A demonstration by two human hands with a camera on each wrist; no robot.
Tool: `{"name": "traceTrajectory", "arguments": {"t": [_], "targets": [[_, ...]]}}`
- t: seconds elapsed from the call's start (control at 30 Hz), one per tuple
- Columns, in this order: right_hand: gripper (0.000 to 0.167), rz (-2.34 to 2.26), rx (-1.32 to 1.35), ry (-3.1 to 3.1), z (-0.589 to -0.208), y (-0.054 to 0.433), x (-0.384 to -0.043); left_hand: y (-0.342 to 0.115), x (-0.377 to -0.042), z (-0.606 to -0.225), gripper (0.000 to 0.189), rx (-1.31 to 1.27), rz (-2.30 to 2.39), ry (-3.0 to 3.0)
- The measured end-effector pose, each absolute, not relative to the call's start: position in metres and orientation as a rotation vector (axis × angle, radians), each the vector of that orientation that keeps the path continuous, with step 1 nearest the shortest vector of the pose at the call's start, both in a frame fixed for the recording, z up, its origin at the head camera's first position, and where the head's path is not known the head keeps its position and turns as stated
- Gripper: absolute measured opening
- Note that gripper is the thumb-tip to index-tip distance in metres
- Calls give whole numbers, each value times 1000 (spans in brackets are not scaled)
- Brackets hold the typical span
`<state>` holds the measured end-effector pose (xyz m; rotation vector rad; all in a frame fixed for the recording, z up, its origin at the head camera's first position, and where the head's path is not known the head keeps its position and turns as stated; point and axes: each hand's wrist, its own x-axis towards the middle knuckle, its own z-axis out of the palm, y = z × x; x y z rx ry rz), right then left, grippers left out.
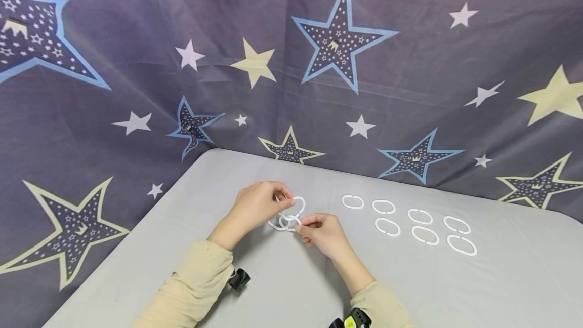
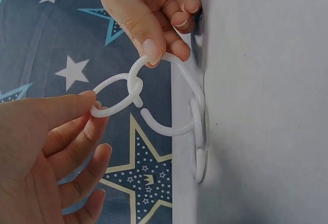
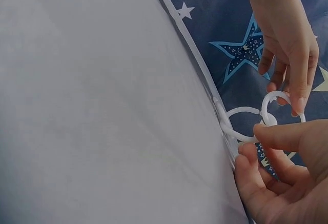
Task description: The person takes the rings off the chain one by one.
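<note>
My left hand [image 1: 261, 204] pinches a white plastic chain link [image 2: 108, 113] between thumb and fingertips. That oval link passes through a second white link [image 2: 169, 131], which has a gap in its side. My right hand [image 1: 321, 234] pinches this second link between thumb and forefinger; its other fingers are bent. From the second link hang further joined white links [image 2: 199, 170], low beside the table surface in the left wrist view. In the head view, both hands are close together over the left-middle of the table, partly covering the short chain.
Several loose white oval links [image 1: 425, 235] lie in two rough rows on the grey-covered table [image 1: 510, 277], right of my hands. A dark curtain with stars [image 1: 319, 105] rises behind and left of the table. Dark wrist devices [image 1: 239, 280] sit at my sleeves.
</note>
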<state>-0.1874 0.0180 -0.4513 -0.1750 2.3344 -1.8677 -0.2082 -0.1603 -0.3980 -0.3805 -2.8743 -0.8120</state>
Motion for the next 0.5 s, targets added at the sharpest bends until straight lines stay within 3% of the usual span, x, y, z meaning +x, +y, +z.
{"name": "traceTrajectory", "arguments": {"t": [0.5], "targets": [[12, -1895, -161, 2331, -451, 18, -187, -166, -209, -397, 12, -350, -783, -2917]]}}
